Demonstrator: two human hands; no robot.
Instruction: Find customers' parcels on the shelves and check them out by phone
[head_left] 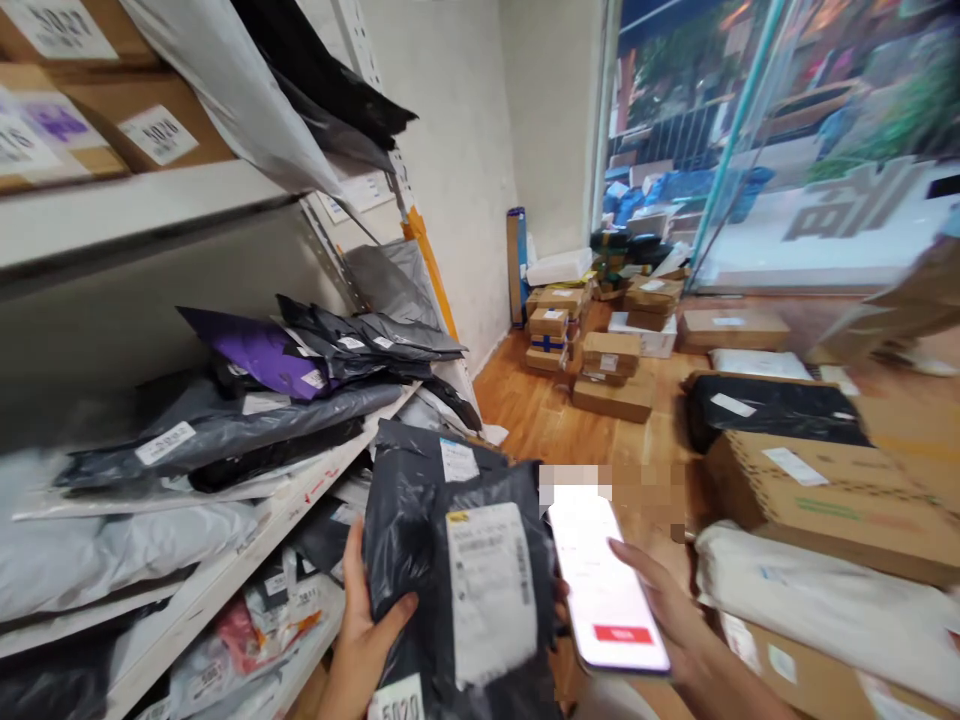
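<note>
My left hand [364,635] grips black plastic mailing bags [405,510], thumb across the front and fingers along the side. A white shipping label [491,590] covers much of the front bag, and a sticker reading 5020 [400,700] shows at the bottom edge. In my right hand [667,595] is a smartphone [604,590], its bright white screen facing me with a red button near the lower end. My right thumb lies over the screen's edge. Fingertips of the right hand show between the phone and the bags, but whether they touch the bags I cannot tell.
Shelves [300,490] on the left hold several mailing bags, including a purple one [262,355], with boxes [154,125] above. Cardboard boxes [615,390] stand on the wooden floor. More parcels [817,500] line the right side. A blurred person [892,300] is near the glass door.
</note>
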